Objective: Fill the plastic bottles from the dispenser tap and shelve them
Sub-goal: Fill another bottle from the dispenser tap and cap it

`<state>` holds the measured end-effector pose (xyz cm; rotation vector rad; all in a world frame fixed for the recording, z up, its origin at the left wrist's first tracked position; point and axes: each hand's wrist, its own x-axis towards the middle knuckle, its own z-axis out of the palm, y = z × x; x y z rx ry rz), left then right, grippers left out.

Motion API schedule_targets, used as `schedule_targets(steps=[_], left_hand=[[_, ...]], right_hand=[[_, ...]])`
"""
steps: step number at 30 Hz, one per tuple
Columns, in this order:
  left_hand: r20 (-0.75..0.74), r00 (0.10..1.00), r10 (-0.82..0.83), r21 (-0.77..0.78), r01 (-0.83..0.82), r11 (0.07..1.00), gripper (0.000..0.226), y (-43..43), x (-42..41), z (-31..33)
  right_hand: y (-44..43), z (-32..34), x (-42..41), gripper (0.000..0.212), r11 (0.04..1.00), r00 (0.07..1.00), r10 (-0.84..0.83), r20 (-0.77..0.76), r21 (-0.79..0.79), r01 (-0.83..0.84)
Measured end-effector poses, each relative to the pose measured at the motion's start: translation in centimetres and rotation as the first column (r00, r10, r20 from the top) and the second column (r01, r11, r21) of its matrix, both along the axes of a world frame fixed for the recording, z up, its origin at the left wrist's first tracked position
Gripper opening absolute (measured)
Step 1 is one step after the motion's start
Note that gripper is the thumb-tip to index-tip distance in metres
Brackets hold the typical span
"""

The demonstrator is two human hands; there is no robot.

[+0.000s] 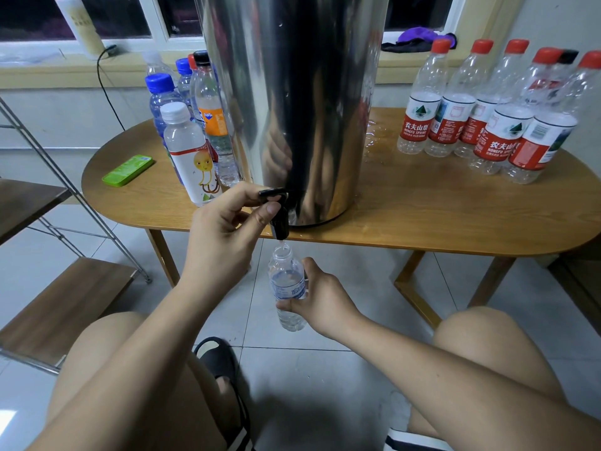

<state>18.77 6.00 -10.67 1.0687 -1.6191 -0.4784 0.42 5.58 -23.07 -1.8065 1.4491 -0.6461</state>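
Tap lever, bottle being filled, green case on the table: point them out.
tap lever [273, 193], head view, top of the black lever.
bottle being filled [287, 284], head view, on its label band.
green case [127, 169], head view, middle of its top face.

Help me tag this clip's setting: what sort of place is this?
Probably a room in a home or dorm: a wooden table beside a window, assorted drink bottles on it, and the seated person's slipper on a tiled floor.

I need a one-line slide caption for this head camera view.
Left hand pinches the black tap of the steel dispenser while right hand holds an uncapped bottle beneath.
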Motion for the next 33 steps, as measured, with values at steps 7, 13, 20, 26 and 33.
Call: schedule_targets(steps=[7, 13, 20, 26, 33], left_hand=[[-0.004, 1.000, -0.014, 0.007, 0.014, 1.000, 0.008, -0.11, 0.09, -0.08], [-0.006, 1.000, -0.005, 0.005, 0.005, 1.000, 0.009, -0.08, 0.01, -0.12], [0.012, 1.000, -0.001, -0.001, 0.001, 1.000, 0.007, 0.08, 0.02, 0.04], [0.015, 1.000, -0.009, -0.006, 0.010, 1.000, 0.005, 0.13, 0.01, 0.15], [-0.011, 1.000, -0.025, -0.002, 0.025, 1.000, 0.005, 0.03, -0.07, 0.17]], right_hand=[[0.06, 0.04, -0.08, 0.061, 1.000, 1.000, 0.001, 0.013, 0.001, -0.001], [0.11, 0.07, -0.13, 0.061, 1.000, 1.000, 0.001, 0.015, 0.005, -0.001], [0.17, 0.18, -0.20, 0.060, 1.000, 1.000, 0.001, 0.014, 0.007, -0.001], [0.15, 0.13, -0.18, 0.061, 1.000, 1.000, -0.003, 0.007, -0.002, 0.003], [0.13, 0.10, -0.13, 0.062, 1.000, 1.000, -0.002, 0.004, -0.005, 0.002]])
